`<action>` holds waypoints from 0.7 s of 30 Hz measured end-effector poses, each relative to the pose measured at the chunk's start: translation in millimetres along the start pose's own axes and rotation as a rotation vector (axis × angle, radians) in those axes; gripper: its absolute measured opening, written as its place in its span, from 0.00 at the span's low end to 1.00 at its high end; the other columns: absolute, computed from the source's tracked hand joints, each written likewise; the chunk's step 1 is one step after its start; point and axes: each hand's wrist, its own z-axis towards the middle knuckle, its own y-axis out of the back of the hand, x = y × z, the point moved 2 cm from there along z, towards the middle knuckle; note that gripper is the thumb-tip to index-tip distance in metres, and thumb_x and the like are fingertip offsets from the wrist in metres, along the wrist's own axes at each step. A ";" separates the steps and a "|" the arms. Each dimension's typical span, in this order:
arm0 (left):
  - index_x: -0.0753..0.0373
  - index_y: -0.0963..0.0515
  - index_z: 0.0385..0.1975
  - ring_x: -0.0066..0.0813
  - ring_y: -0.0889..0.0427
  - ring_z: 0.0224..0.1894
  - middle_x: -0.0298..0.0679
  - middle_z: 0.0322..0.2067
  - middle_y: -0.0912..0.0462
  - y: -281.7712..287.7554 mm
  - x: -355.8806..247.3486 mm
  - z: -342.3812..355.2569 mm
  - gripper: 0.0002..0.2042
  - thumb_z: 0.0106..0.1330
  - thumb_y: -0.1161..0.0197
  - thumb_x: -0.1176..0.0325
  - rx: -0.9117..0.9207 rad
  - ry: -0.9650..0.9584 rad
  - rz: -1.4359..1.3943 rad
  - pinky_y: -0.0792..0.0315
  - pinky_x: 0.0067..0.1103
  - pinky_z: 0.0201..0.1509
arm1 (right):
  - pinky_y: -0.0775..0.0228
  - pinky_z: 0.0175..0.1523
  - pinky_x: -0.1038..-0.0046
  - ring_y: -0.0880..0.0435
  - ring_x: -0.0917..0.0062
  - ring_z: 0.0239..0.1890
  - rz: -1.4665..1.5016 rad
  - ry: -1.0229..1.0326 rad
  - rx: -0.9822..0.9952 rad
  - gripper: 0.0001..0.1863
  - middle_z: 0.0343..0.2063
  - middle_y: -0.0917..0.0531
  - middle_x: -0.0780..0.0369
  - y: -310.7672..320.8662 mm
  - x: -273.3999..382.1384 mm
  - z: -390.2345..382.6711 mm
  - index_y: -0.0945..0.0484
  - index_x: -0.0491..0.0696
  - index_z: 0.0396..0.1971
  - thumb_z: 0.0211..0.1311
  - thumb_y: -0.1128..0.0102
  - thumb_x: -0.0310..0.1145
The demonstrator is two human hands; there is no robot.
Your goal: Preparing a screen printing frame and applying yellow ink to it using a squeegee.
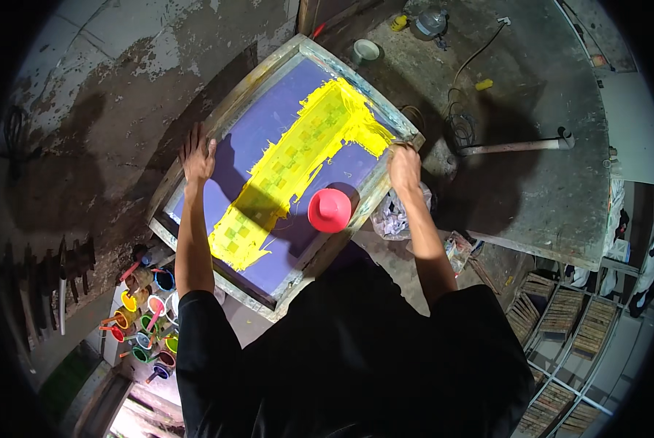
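Note:
A screen printing frame (374, 102) with a worn wooden rim lies tilted across the middle, in front of me. Thick yellow ink (298, 150) covers a long band of its purple mesh (268, 102), with a checkered pattern showing through. Near the rim closest to me, a pink bowl (330, 210) rests on the mesh. My left hand (198, 157) lies on the left rim, fingers stretched out. At the right corner my right hand (404, 171) has its fingers curled over the rim; their tips are partly hidden.
Several paint pots (150, 321) with sticks stand at lower left. Beside the frame on the right is a plastic bag (392, 219). A dark table (531, 197) bears a pipe (520, 147) and a cable. A wire rack (553, 365) stands lower right. A peeling wall (137, 66) is at left.

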 end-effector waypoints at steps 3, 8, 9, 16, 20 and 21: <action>0.52 0.45 0.72 0.49 0.45 0.72 0.45 0.71 0.43 -1.8 1.6 -0.5 0.33 0.72 0.58 0.41 0.002 -0.015 0.062 0.52 0.47 0.72 | 0.23 0.44 0.58 0.17 0.52 0.37 -0.009 0.029 0.097 0.05 0.31 0.16 0.47 9.8 -18.8 7.5 0.17 0.40 0.28 0.50 0.39 0.22; 0.53 0.47 0.72 0.54 0.44 0.70 0.50 0.69 0.42 1.8 -14.9 12.6 0.33 0.72 0.54 0.44 0.121 0.112 0.155 0.48 0.49 0.70 | 0.25 0.46 0.60 0.19 0.55 0.42 0.089 0.289 0.090 0.05 0.35 0.17 0.52 14.6 -49.5 26.2 0.19 0.40 0.27 0.47 0.38 0.21; 0.54 0.47 0.72 0.55 0.43 0.70 0.51 0.69 0.42 3.1 -17.6 12.8 0.33 0.72 0.53 0.44 0.183 0.179 0.179 0.47 0.49 0.70 | 0.25 0.46 0.60 0.20 0.56 0.42 0.123 0.378 0.046 0.06 0.36 0.17 0.54 14.3 -54.5 28.9 0.20 0.40 0.27 0.45 0.37 0.20; 0.57 0.44 0.70 0.60 0.42 0.69 0.53 0.68 0.41 -10.9 -15.0 12.2 0.32 0.72 0.50 0.48 0.111 0.173 0.118 0.46 0.52 0.68 | 0.26 0.48 0.61 0.21 0.58 0.43 0.103 0.506 0.133 0.07 0.35 0.17 0.55 -4.0 -84.2 64.0 0.20 0.40 0.28 0.45 0.38 0.20; 0.58 0.42 0.70 0.60 0.41 0.68 0.54 0.67 0.39 -17.0 -0.1 13.6 0.30 0.72 0.48 0.51 0.069 0.142 0.014 0.45 0.50 0.68 | 0.26 0.49 0.62 0.21 0.58 0.44 0.083 0.515 0.171 0.06 0.36 0.17 0.55 -1.3 -82.4 78.2 0.20 0.40 0.28 0.46 0.39 0.20; 0.59 0.41 0.69 0.59 0.41 0.68 0.54 0.67 0.38 -17.2 2.9 13.4 0.30 0.72 0.48 0.52 0.068 0.138 -0.020 0.45 0.49 0.68 | 0.26 0.50 0.62 0.22 0.58 0.44 0.092 0.517 0.170 0.06 0.37 0.17 0.56 0.9 -80.8 80.5 0.20 0.40 0.28 0.46 0.39 0.20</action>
